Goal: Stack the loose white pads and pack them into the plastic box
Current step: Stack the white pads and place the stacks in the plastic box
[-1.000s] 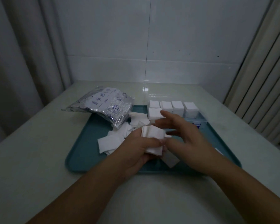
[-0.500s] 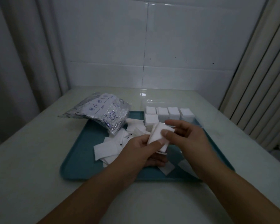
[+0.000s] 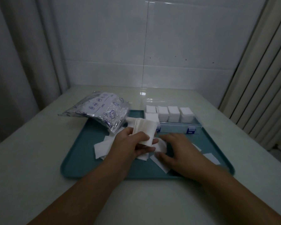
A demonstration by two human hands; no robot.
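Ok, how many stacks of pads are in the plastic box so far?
5: four stacks along the plastic box far wall, one in front at the left end. Hands may hide more.

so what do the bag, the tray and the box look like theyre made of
Bag: seemingly metallised foil or plastic film, glossy and crinkled, with blue printing. Tray: teal, matte, smooth with rounded moulded corners, probably plastic. Plastic box: clear hard plastic, since the pad stacks show through its walls, with blue latches.
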